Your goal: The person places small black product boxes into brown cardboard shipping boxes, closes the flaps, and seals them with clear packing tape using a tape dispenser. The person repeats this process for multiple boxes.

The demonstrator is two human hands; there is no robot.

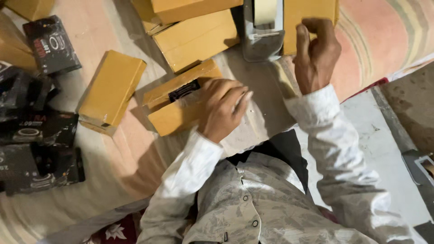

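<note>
Left hand [222, 108] grip presses a yellow box's [176, 101] edge; right hand [316, 52] grip pinches tape beside the dispenser [262, 31].

Looks like a home turned packing spot: work is happening right on the floor, on a striped pink and cream rug [384, 31]. Yellow-brown cardboard boxes [113, 88] lie scattered, black printed product cartons [49, 43] pile up at one side, and a grey tape dispenser [263, 29] sits among them. Bare concrete floor [389, 149] shows beside the rug.
</note>
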